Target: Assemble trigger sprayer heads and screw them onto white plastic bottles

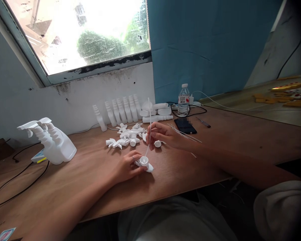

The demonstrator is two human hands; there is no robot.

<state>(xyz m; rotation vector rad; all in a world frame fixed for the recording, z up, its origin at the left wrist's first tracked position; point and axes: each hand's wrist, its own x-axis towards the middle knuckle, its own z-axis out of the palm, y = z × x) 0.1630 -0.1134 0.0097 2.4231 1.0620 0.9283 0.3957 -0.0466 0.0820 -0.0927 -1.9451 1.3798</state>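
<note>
The left hand (130, 166) grips a white plastic spray-trigger head (145, 165) on the brown tabletop (180, 175), its round socket (143, 160) facing up, apparently to keep the opening steady and accessible. The right hand (163, 135) pinches a thin, whitish plastic tube (151, 113) nearly upright, likely for aim; whether its lower end touches the socket, I cannot tell. Loose white plastic spray heads (133, 142) lie just beyond, seemingly for easy reach.
</note>
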